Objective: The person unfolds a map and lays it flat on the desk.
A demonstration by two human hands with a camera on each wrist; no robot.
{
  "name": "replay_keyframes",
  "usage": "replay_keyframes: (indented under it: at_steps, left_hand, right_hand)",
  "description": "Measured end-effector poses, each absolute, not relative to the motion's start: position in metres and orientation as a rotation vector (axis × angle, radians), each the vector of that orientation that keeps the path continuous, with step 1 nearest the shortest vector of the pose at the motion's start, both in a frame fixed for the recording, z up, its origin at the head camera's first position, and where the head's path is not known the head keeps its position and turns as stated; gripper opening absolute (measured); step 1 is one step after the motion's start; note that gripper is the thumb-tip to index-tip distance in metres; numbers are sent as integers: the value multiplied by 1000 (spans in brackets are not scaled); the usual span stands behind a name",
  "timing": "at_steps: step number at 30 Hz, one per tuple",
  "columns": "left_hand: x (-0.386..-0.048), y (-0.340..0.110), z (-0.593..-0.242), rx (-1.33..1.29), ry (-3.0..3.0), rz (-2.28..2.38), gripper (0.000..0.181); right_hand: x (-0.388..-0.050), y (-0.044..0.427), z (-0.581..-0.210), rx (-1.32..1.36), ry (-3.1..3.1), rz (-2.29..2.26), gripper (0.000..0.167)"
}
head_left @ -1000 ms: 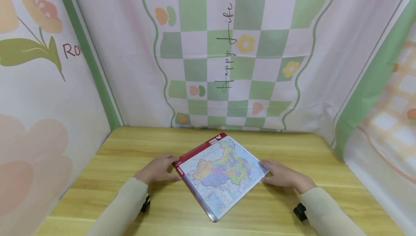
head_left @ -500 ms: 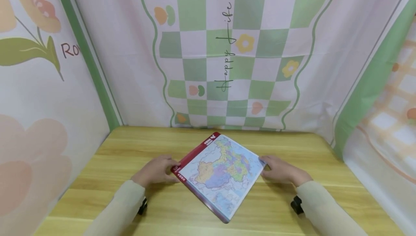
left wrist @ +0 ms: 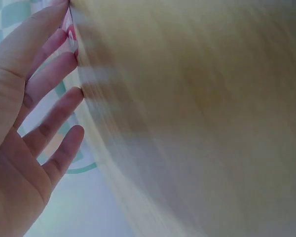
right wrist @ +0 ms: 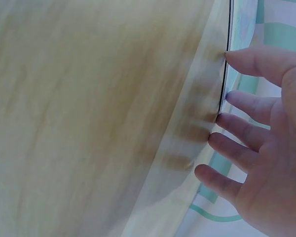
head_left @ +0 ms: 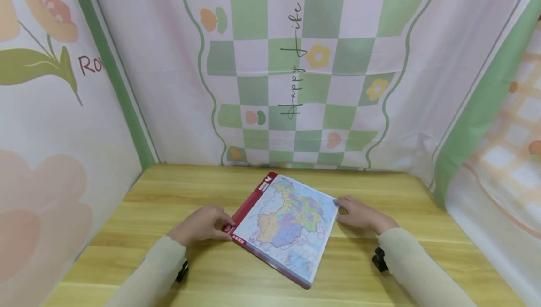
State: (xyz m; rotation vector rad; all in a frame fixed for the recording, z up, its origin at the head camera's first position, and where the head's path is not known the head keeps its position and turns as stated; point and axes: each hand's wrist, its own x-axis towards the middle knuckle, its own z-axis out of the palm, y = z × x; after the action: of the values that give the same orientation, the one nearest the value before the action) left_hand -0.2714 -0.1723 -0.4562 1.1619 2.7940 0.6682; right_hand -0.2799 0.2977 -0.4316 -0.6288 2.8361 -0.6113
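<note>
A thin square board (head_left: 287, 225) with a coloured map and a red border lies turned at an angle on the wooden table. At its left corner, my left hand (head_left: 200, 225) holds the red edge between thumb and fingers. My right hand (head_left: 361, 214) has the right corner between its thumb and index finger. In the left wrist view, the left hand (left wrist: 15, 168) has spread fingers beside a sliver of the board (left wrist: 71, 37). The right wrist view shows the right hand (right wrist: 269, 163) with fingertips along the board's edge (right wrist: 244, 24). The board's underside is hidden.
The wooden table (head_left: 160, 194) ends in front of a hanging cloth (head_left: 285, 88) with green and white checks. More printed cloth hangs at the left (head_left: 46, 124) and right (head_left: 503, 157). Dark bands sit at both wrists.
The board has turned counterclockwise: its top corner moved left and its bottom corner right. The right hand moved slightly up and left with it, the left hand slightly down.
</note>
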Motion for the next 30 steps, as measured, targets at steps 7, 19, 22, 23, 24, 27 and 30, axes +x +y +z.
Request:
replay_keyframes:
  at_steps: [7,19,22,23,24,27,30]
  left_hand:
    - [-268,-170,-451,1073,2643,816,25]
    - [-260,-166,-446,1034,2547,883,21]
    - [-261,-167,-444,1025,2582,832,22]
    - [-262,-167,-444,1030,2598,813,22]
    - [-262,-167,-444,1037,2618,794,22]
    - [-264,-167,-444,1059,2680,751,21]
    - [-267,-166,-445,1060,2729,735,21]
  right_hand:
    - [-288,293,-432,-640,2848,-581,54]
    - [-290,291,-434,-679,2837,-567,53]
    - [-285,291,-433,-721,2833,-562,53]
    - [-284,290,-432,-726,2829,-563,52]
    - [-282,290,-432,-732,2823,-565,52]
    - [-277,288,-430,-733,2812,-568,53]
    - [-271,287,-429,-730,2804,-562,55]
